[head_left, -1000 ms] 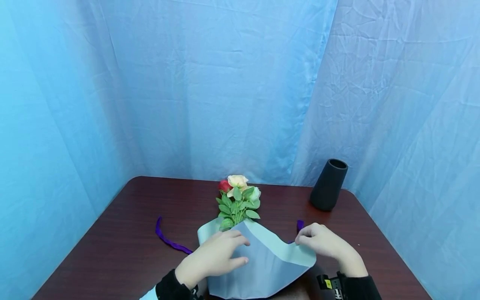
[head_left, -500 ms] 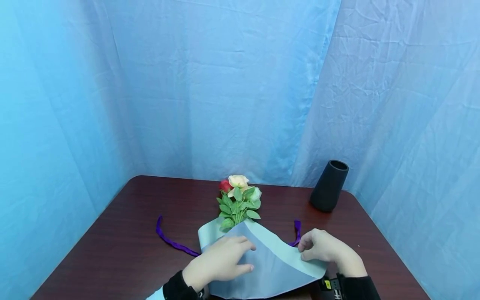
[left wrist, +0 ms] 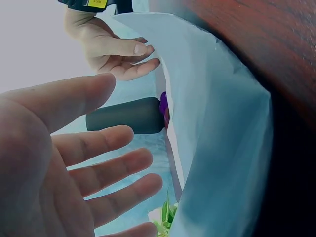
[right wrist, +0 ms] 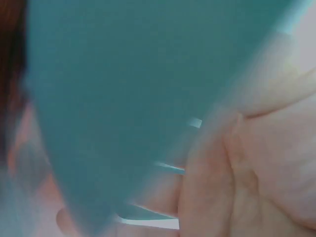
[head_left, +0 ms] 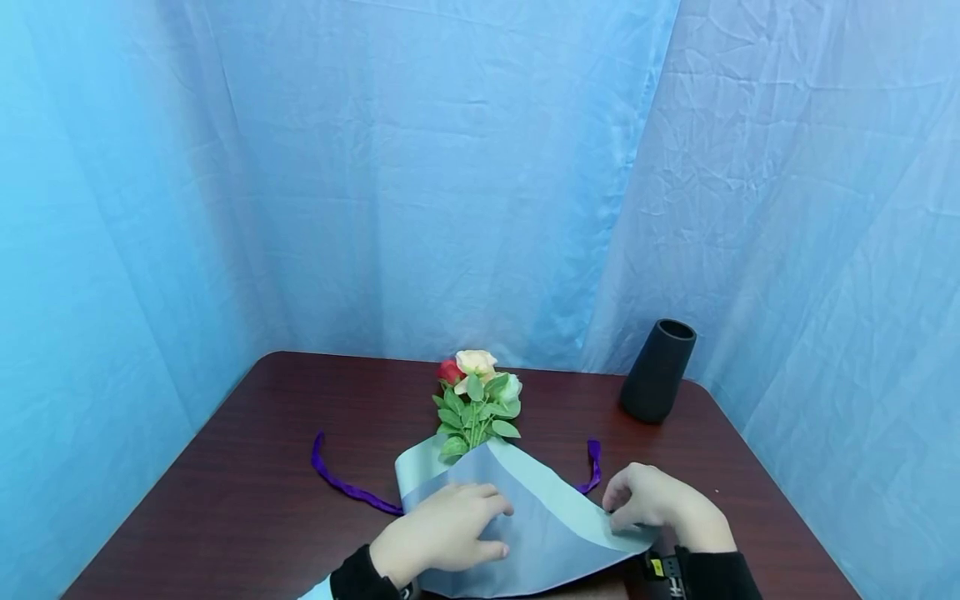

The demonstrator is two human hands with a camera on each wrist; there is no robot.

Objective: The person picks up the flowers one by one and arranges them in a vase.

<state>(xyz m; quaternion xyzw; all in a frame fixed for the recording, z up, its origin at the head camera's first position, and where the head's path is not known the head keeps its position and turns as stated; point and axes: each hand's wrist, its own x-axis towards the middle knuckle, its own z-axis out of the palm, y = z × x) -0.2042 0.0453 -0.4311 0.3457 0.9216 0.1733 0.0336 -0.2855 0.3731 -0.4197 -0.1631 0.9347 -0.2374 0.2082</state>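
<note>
A sheet of light blue wrapping paper (head_left: pixel 525 554) with a pale mint border lies over the lower part of a bunch of flowers (head_left: pixel 476 408); red, cream and whitish blooms and green leaves stick out past it. My left hand (head_left: pixel 453 529) lies over the paper's left half, its fingers spread and nearly straight in the left wrist view. At the paper's right corner is my right hand (head_left: pixel 652 504), fingers loosely bent and fingertips right at the mint edge, thumb and fingers apart. In the right wrist view the paper's corner hides part of those fingers (right wrist: pixel 163 195).
A purple ribbon (head_left: pixel 352 492) runs under the paper, its other end (head_left: pixel 592 467) showing on the right. Far back on the right of the dark wooden table (head_left: pixel 225 500) stands a black vase (head_left: pixel 656 371). Blue curtains (head_left: pixel 450 167) hang behind the table.
The paper's right corner has moved right and down, and my right hand has followed it and loosened from the edge. My left hand has shifted slightly right and down.
</note>
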